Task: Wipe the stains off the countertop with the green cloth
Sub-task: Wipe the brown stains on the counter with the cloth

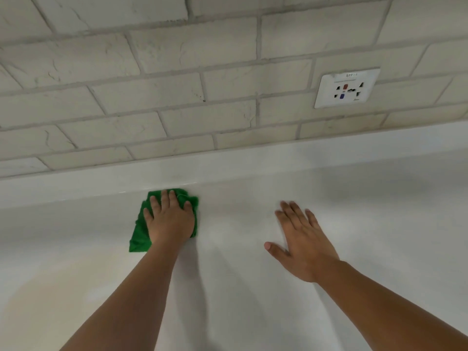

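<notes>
The green cloth (138, 238) is found left of centre in the frame, lying bunched on the white surface (253, 305), with its far edge close against the raised white strip (266, 158) that runs along the foot of the wall. The left hand (170, 220) is laid palm-down on top of the cloth, with the fingers extended and slightly spread and the fingertips reaching the cloth's far edge; the cloth is pressed under the flat hand rather than gripped. Green fabric is exposed to the left of the hand, below the wrist on that side, and in a narrow band along the right. The left forearm is extended from the lower left of the frame. The right hand (305, 245) is placed right of centre, well apart from the cloth, palm-down and apparently flat on the bare surface, fingers straight and pointed toward the wall, thumb held out to the left; nothing is held in it. The right forearm is extended from the lower right corner. A faint tan tint is noted on the surface at lower left. A pale brick-pattern wall (177, 84) is recorded across the upper frame, with a white socket plate (347, 87) mounted at upper right.
</notes>
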The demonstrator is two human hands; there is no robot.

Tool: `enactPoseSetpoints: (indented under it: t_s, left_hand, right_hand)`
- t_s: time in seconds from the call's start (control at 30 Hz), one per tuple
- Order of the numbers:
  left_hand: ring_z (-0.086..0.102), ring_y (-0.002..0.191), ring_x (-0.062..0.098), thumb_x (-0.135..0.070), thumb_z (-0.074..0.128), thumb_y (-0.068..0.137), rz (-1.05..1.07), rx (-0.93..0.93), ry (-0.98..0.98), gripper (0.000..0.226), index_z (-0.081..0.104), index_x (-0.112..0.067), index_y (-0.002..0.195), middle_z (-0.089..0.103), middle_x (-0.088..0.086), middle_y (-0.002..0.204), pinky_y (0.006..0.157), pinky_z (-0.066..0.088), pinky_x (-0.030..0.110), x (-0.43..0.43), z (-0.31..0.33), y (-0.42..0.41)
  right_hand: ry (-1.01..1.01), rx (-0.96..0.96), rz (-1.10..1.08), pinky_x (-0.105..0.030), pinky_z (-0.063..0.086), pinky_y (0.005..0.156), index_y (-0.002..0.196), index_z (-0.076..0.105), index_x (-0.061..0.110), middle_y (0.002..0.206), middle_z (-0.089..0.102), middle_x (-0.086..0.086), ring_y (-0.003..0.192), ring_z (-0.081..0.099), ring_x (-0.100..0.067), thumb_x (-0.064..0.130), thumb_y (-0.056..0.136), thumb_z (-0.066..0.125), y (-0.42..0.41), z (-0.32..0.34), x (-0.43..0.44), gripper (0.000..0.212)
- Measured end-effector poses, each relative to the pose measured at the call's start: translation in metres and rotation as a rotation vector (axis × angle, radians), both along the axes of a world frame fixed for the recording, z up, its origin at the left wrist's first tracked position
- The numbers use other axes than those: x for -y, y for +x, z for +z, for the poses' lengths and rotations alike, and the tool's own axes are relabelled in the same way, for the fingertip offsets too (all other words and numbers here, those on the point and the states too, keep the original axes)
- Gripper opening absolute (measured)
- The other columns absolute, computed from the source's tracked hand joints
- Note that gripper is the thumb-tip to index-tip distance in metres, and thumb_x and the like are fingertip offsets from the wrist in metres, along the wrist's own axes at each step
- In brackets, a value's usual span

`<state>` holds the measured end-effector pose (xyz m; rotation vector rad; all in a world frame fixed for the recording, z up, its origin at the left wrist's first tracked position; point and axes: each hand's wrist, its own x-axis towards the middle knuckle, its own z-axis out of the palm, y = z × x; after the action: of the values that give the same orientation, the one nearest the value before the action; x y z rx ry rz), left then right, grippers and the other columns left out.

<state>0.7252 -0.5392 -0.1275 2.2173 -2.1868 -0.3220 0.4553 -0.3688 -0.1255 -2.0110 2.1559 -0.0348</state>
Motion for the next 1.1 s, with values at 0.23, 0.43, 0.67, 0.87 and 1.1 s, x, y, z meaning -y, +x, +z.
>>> enactPoseSetpoints:
  t_s: [0.23,0.43,0.67,0.87,1.1]
  left_hand:
    - [-0.008,0.155,0.021,-0.053,0.015,0.104,-0.426,0.006,-0.038,0.067,0.005,-0.021,0.162,-0.002,-0.004,0.169,0.125,-0.003,0.045,-0.021,0.003,-0.076]
    - [-0.004,0.154,0.010,-0.053,0.021,0.105,-0.625,-0.045,-0.087,0.060,0.014,-0.031,0.161,0.004,-0.014,0.167,0.125,-0.006,0.034,-0.026,-0.008,-0.014]
    - [0.022,0.151,0.030,-0.032,0.029,0.108,-0.001,-0.290,-0.216,0.051,0.035,-0.009,0.153,0.035,0.010,0.160,0.123,0.016,0.046,0.006,-0.009,0.053]
    - [0.040,0.137,0.043,-0.041,0.026,0.108,0.728,-0.865,-0.355,0.051,0.041,-0.012,0.146,0.049,0.019,0.147,0.116,0.030,0.052,0.058,0.014,0.032]
    - [0.041,0.138,0.043,-0.048,0.025,0.107,0.664,-1.072,-0.248,0.064,0.018,-0.011,0.158,0.040,0.024,0.154,0.114,0.035,0.052,0.051,0.021,-0.074]
  right_hand:
    - [-0.037,0.002,0.003,-0.044,-0.002,0.125,0.160,0.006,0.019,0.168,-0.009,0.000,0.152,-0.017,-0.015,0.078,0.088,0.006,-0.002,-0.005,0.002,0.094]
    - [-0.129,-0.011,-0.058,-0.044,0.015,0.123,0.152,0.032,0.017,0.164,0.023,-0.005,0.152,0.015,-0.023,0.075,0.088,0.014,0.006,-0.002,0.006,0.088]
    - [-0.139,0.037,0.036,-0.045,0.002,0.125,0.156,0.022,0.020,0.166,0.012,-0.002,0.154,0.000,-0.022,0.072,0.088,0.012,0.042,0.005,0.049,0.086]
    - [-0.070,0.051,0.024,-0.044,-0.005,0.124,0.158,0.011,0.023,0.168,-0.002,-0.002,0.153,-0.013,-0.019,0.075,0.087,0.004,0.045,-0.007,0.055,0.089]
    - [-0.094,0.055,0.030,-0.045,0.000,0.125,0.157,0.019,0.024,0.167,0.005,-0.002,0.154,-0.008,-0.020,0.076,0.088,0.008,0.046,-0.008,0.057,0.087]
